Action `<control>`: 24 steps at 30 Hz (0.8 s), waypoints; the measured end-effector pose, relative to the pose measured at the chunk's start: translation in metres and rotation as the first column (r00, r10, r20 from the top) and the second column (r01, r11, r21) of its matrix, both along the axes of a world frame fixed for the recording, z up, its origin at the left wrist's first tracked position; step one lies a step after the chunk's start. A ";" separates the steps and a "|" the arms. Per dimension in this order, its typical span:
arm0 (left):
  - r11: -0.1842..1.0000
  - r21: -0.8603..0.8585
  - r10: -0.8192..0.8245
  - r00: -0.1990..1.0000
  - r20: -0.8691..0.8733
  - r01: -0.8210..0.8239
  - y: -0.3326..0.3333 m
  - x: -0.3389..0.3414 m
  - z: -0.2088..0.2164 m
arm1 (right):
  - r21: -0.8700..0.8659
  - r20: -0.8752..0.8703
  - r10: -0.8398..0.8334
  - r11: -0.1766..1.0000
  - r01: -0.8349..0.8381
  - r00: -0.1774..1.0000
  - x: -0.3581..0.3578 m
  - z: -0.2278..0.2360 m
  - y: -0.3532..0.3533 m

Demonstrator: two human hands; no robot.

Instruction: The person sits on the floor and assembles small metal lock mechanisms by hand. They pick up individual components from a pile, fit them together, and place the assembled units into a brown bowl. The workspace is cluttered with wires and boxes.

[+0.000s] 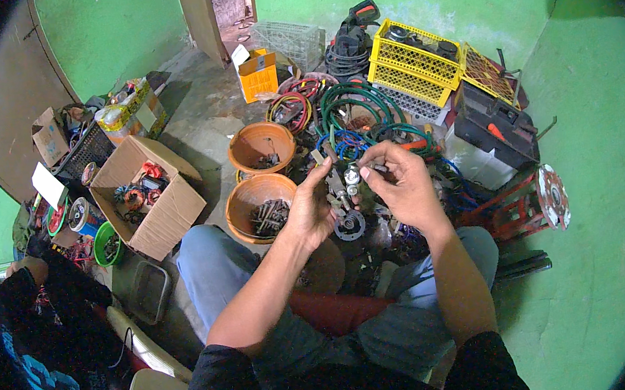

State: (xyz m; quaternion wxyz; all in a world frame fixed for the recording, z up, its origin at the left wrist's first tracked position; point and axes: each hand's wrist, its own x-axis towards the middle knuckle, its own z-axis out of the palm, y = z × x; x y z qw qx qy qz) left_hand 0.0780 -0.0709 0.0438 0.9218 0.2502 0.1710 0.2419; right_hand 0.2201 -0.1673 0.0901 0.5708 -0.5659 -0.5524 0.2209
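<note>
Metal part: small, silvery, pinched betw. both hands; left, right.

Bare floor lies open rightward — orange bowls and coiled cables crowd ahead.

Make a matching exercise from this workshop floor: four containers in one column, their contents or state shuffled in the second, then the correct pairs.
Things:
1. Near orange bowl
2. Cardboard box
3. Yellow crate
4. White wire basket

Contents or state:
A. Coiled parts in red, orange and black
B. Looks empty, by the doorway
C. Dark bolts and other metal pieces
D. Stacked on another crate, dark round parts inside

Pairs: 1-C, 2-A, 3-D, 4-B
</note>
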 end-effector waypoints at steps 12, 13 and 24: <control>1.000 0.012 -0.004 1.000 -0.012 0.004 -0.005 0.001 0.001 | 0.026 0.135 -0.059 0.998 0.056 0.989 -0.003 -0.005 0.003; 1.000 0.018 0.000 1.000 0.004 0.000 -0.004 0.002 -0.001 | 0.036 0.173 -0.071 0.997 0.066 0.982 -0.003 -0.005 0.004; 1.000 -0.003 0.018 0.999 0.047 -0.018 0.001 0.000 -0.007 | -0.081 0.057 -0.116 0.989 0.120 0.992 -0.002 0.012 -0.005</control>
